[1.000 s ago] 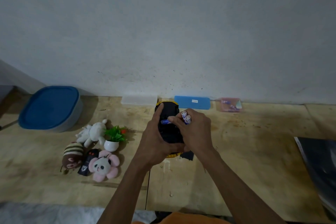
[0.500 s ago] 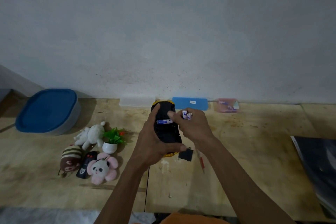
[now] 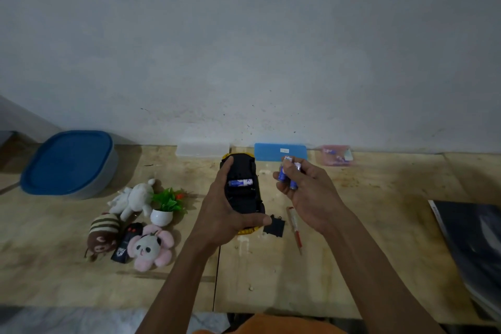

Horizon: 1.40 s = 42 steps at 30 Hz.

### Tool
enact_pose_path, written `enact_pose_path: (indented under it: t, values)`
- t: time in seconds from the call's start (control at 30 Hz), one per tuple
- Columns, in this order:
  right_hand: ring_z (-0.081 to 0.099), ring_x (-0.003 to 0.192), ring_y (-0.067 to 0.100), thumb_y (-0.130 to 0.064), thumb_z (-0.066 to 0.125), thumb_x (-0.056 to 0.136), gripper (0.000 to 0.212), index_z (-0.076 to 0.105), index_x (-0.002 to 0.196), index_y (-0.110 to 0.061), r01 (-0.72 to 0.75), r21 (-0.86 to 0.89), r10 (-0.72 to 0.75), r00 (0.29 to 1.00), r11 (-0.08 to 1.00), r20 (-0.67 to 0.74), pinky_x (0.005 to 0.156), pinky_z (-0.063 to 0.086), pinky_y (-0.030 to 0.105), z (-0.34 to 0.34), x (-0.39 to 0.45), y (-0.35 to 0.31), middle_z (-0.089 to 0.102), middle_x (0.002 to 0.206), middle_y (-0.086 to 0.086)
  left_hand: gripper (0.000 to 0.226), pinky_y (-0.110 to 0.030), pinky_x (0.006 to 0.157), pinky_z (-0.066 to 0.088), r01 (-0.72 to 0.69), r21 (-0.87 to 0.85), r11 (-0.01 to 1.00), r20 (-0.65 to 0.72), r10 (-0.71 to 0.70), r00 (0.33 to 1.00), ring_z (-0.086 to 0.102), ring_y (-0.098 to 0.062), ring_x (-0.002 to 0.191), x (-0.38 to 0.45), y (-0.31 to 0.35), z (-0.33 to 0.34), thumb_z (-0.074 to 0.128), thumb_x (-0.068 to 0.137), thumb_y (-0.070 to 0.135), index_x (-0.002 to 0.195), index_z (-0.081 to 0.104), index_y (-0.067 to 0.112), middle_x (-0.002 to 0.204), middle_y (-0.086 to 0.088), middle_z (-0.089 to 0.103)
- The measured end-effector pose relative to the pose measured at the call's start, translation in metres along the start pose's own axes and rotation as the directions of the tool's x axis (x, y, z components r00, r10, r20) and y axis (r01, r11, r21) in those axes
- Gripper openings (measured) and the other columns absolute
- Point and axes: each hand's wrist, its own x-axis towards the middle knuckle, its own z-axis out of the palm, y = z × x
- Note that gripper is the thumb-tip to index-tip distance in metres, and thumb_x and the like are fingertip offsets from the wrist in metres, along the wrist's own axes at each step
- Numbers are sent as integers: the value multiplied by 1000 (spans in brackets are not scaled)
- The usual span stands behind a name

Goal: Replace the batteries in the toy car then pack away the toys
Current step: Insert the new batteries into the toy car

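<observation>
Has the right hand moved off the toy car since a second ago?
Yes. The right hand, holding two batteries, has pulled right, off the car, and now sits below the blue case by the wall.

A dim, scuffed grey-white wall [image 3: 244, 49] rises behind a pale wooden tabletop [image 3: 379, 211].

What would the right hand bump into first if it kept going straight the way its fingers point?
Probably the blue case by the wall: the right hand, holding two batteries, points up and away toward it. Depth is unclear, so it might pass above and meet the wall.
</observation>
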Motion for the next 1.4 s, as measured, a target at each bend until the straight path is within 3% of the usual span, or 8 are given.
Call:
enact_pose_path:
  t: [0.23,0.33,0.47,0.57,0.77,1.13,1.23,1.4]
  values:
    - [48,71,13,-22,60,99,18,69,115,-23,175,-245,-177,984,954,13,55,43,23,6,-2,1,62,85,0,134,-35,97,57,-17,-56,998,23,19,1000,51,13,118,-5,10,1,101,48,24,155,22,42,129,42,40]
    - [52,57,3,-19,64,97,18,72,113,-22,380,-441,-358,924,813,135,53,40,13,14,-4,-1,63,76,-11,130,-24,91,58,-37,-60,998,18,38,999,53,17,115,-8,11,-1,100,51,23,155,24,40,128,41,43]
    - [66,91,-3,-19,70,92,18,73,110,-23,587,-586,-473,806,559,356,75,47,6,27,-8,-2,71,98,-15,129,-28,96,56,-58,-48,997,-1,58,998,57,6,120,-9,11,-3,101,51,28,155,25,39,136,27,50]
    - [68,92,5,-18,72,91,22,73,113,-21,690,-591,-511,716,418,475,79,52,15,32,-5,3,75,103,-7,131,-38,101,55,-47,-52,998,-14,47,999,56,-3,126,-11,11,-5,99,47,36,154,25,42,142,17,52]
    - [64,92,17,-25,67,91,25,72,116,-21,770,-620,-465,608,150,643,75,55,44,32,8,15,74,105,-3,131,-42,98,56,-43,-88,995,-6,42,999,59,-8,126,-13,9,-8,101,47,25,154,27,43,144,17,51]
    - [60,91,11,-33,65,94,19,71,112,-28,743,-666,-331,647,71,687,71,53,37,36,13,9,65,102,-11,131,-24,96,55,-61,-68,996,5,61,998,54,8,124,-10,11,-10,102,49,19,154,27,41,143,20,51]
    - [59,87,12,-35,59,97,23,70,117,-31,754,-657,-340,621,12,706,62,46,28,38,11,7,62,102,-10,132,-32,99,55,-59,-73,996,12,60,998,53,1,129,-9,13,-14,102,47,20,154,28,42,146,19,49]
    - [59,75,17,-33,52,95,25,73,103,-22,770,-628,-359,558,-111,748,55,49,33,45,10,3,61,91,-2,129,-20,84,57,-100,-115,988,-2,100,995,59,7,117,-7,18,-13,98,49,2,154,31,36,139,20,53]
